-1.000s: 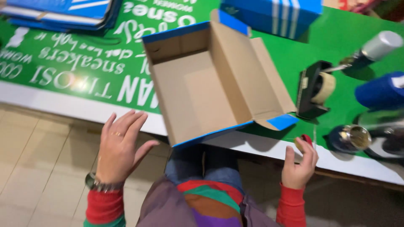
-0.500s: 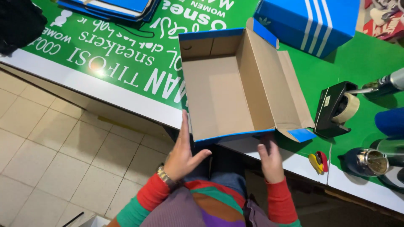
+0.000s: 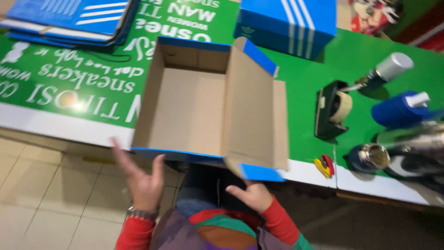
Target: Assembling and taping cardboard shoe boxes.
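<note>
Head view showed an open cardboard shoebox (image 3: 194, 104) with blue edges lying on the green tabletop (image 3: 305, 92), its lid flap raised toward 3 o'clock. Left hand (image 3: 141, 183) hung open at 7 o'clock of the box, fingers spread, holding nothing. Right hand (image 3: 252, 194) sat loosely curled and empty under the flap's blue corner. A tape dispenser (image 3: 330, 109) stood at 3 o'clock.

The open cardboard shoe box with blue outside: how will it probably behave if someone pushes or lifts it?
The open cardboard shoe box with blue outside looks empty, so it is probably light and slides easily on the green table. Its near end overhangs the table edge, so it may tip. The hinged lid stands open and would likely flop.
</note>
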